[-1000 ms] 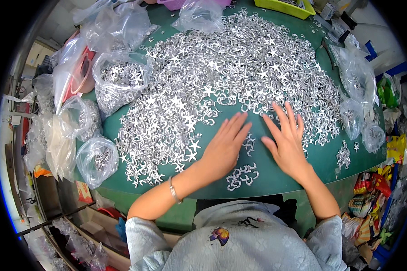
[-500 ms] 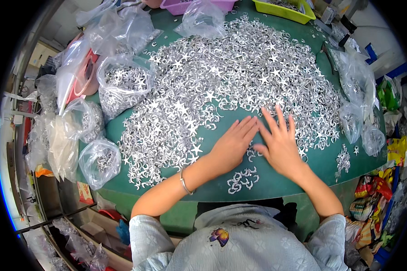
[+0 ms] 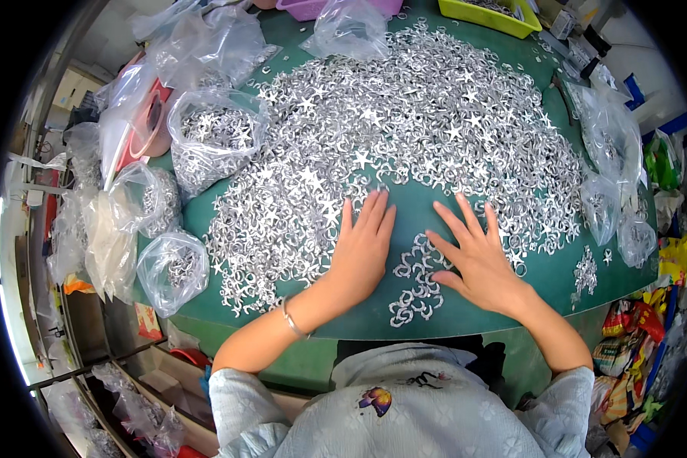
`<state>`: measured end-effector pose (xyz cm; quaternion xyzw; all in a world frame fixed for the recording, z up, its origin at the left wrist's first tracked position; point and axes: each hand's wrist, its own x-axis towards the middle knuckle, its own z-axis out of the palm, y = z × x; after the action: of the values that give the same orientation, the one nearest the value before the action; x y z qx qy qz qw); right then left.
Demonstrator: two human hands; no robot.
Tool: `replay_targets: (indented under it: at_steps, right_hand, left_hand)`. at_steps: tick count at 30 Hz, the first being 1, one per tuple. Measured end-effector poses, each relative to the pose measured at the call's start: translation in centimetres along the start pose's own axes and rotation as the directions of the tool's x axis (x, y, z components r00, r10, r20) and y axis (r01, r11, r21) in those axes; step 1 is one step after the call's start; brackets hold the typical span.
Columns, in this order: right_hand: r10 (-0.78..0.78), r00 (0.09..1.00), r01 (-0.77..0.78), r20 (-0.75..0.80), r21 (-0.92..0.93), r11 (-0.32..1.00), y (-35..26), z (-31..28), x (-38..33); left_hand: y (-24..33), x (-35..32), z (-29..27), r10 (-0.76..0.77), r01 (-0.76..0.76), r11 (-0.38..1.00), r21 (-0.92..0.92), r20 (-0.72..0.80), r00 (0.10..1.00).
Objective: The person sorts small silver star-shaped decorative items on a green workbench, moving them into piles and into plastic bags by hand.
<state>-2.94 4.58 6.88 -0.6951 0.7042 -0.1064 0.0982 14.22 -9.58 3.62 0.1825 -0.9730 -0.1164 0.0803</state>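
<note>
A wide heap of small silvery metal pieces (image 3: pixel 404 114), many crescent-shaped and some like stars, spreads over the green table (image 3: pixel 343 317). My left hand (image 3: pixel 362 248) lies flat at the near left edge of the heap, fingers stretched forward and touching or just above the pieces. On the other side, my right hand (image 3: pixel 477 256) rests palm down with its fingers spread, fingertips near the heap's front edge. Between the hands sits a small group of loose crescent pieces (image 3: pixel 418 286), close to my right thumb. Neither hand grips anything; what lies under the palms is hidden.
Clear plastic bags of metal pieces (image 3: pixel 214 137) line the table's left side, with a smaller open bag (image 3: pixel 173 273) nearer me. More bags (image 3: pixel 607 153) lie at the right. A yellow-green tray (image 3: pixel 492 15) and a purple tray (image 3: pixel 340 8) stand at the back.
My left hand has moved left, away from the right hand, which stays nearly in place. More crescent pieces now show in the small group between them.
</note>
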Motion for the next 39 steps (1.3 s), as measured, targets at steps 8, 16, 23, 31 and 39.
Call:
replay_targets:
  at_steps: [8,16,23,31,39]
  right_hand:
    - [0.067,0.962,-0.100,-0.266,-0.111,0.989,1.8,1.7,5.0]
    - [0.058,0.990,-0.048,-0.126,0.076,0.996,1.2,0.2,1.4]
    - [-0.043,0.999,0.043,-0.001,0.019,0.999,0.3,0.1,1.9]
    - [-0.102,0.974,0.106,-0.201,0.007,0.994,1.2,1.7,6.9]
    - [-0.069,0.997,0.070,-0.029,0.041,0.997,0.9,-0.1,2.3]
  left_hand:
    - [-0.6,4.8,0.6,0.038,-0.029,0.991,0.133,-0.065,0.997]
    - [-3.5,0.2,-0.7,-0.095,0.128,0.938,0.321,-0.115,0.989]
    - [-2.1,-0.5,-0.2,-0.038,0.046,0.974,0.221,-0.041,0.998]
    - [-1.8,0.9,0.1,0.023,0.003,0.958,0.288,-0.086,0.996]
    - [-1.1,-0.5,-0.2,0.039,-0.022,0.977,0.213,-0.075,0.996]
